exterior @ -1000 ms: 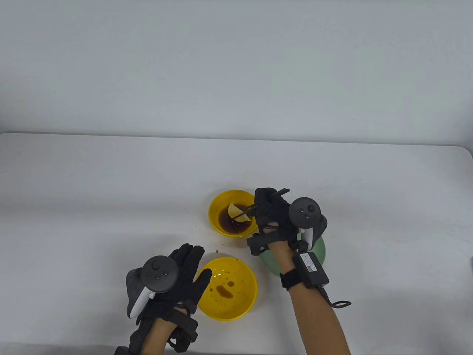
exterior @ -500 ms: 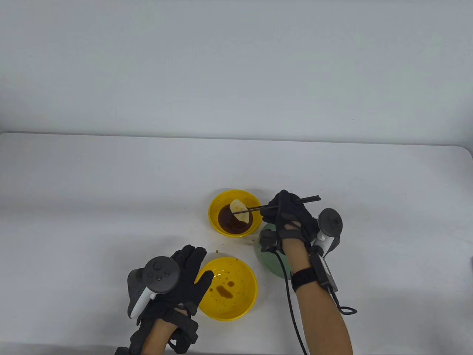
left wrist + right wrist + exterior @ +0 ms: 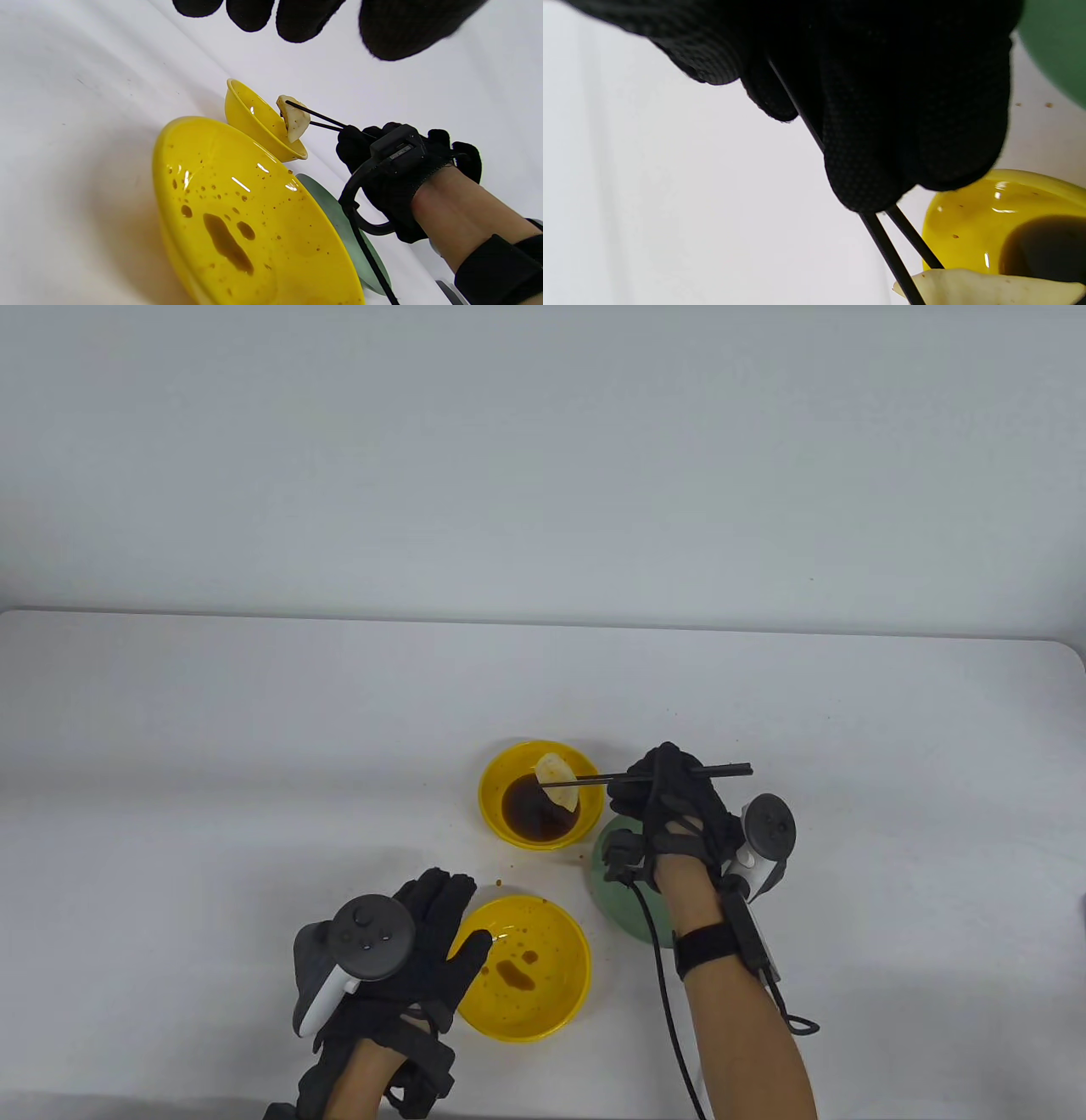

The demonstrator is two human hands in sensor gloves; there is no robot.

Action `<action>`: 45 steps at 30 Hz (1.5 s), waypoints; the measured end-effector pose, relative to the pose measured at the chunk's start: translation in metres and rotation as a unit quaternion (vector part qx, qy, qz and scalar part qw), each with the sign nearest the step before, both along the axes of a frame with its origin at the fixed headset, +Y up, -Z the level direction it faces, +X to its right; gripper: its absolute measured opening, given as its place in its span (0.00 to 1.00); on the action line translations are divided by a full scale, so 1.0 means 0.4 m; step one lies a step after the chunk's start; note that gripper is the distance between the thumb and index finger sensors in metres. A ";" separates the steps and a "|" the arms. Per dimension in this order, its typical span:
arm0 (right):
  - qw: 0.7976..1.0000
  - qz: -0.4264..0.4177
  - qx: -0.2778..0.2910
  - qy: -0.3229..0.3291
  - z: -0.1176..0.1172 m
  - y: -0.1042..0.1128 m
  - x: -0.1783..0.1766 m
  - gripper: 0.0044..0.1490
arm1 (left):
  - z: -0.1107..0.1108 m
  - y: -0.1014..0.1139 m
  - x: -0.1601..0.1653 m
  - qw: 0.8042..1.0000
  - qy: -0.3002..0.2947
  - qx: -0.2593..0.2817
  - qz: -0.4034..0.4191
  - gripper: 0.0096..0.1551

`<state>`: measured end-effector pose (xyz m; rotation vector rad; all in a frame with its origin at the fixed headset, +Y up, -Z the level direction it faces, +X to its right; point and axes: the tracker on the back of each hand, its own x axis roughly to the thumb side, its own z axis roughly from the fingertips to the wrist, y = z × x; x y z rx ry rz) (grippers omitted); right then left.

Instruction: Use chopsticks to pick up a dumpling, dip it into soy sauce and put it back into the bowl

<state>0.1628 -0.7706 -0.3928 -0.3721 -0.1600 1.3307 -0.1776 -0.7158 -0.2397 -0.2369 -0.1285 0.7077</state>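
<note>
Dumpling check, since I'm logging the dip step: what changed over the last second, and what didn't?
The dumpling, pinched in the chopsticks, came up out of the soy sauce in the small yellow bowl. The right hand drew rightward, still gripping the chopsticks. The left hand kept resting against the large yellow bowl; bowls and green bowl stayed put.

No legible text, label, brand or number is shown in any view; nothing can be read.

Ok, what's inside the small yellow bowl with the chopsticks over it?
Dark soy sauce pools in the small yellow bowl. The dumpling, gripped by chopsticks, hangs above, hiding some of the sauce.
</note>
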 end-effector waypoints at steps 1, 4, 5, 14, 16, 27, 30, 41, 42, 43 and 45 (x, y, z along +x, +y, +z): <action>1.000 -0.023 -0.020 0.002 0.005 -0.011 -0.001 0.22 | 0.000 0.000 0.001 1.000 -0.004 0.002 0.004 0.46; 0.996 -0.081 -0.046 -0.006 0.024 -0.032 -0.001 0.22 | 0.000 0.003 0.002 1.000 -0.009 0.009 0.013 0.46; 0.993 -0.103 -0.052 -0.007 0.033 -0.032 0.000 0.22 | 0.000 0.003 0.002 1.000 -0.009 0.010 0.016 0.46; 0.990 -0.091 0.004 0.108 0.194 0.075 0.004 0.22 | 0.007 0.010 -0.014 0.999 0.003 0.024 0.046 0.47; 0.988 -0.055 0.009 0.147 0.235 0.082 -0.009 0.22 | 0.008 0.010 -0.015 0.999 0.005 0.025 0.043 0.48; 0.926 0.264 0.131 0.237 0.331 0.110 -0.133 0.22 | 0.010 0.005 -0.013 1.000 0.006 0.016 0.024 0.47; 0.909 0.300 0.142 0.253 0.333 0.109 -0.155 0.22 | 0.006 0.004 -0.010 1.000 0.002 0.012 0.024 0.47; 0.926 0.250 0.148 0.240 0.324 0.143 -0.104 0.22 | 0.005 0.003 -0.006 1.000 -0.001 0.010 0.022 0.47; 0.935 0.227 0.146 0.232 0.321 0.145 -0.088 0.22 | 0.005 0.004 -0.007 1.000 -0.001 0.011 0.022 0.47; 0.941 0.207 0.144 0.226 0.318 0.145 -0.077 0.22 | 0.005 0.004 -0.007 1.000 -0.001 0.012 0.022 0.47; 0.960 0.139 0.116 0.214 0.305 0.130 -0.044 0.23 | 0.005 0.003 -0.007 1.000 -0.001 0.013 0.023 0.47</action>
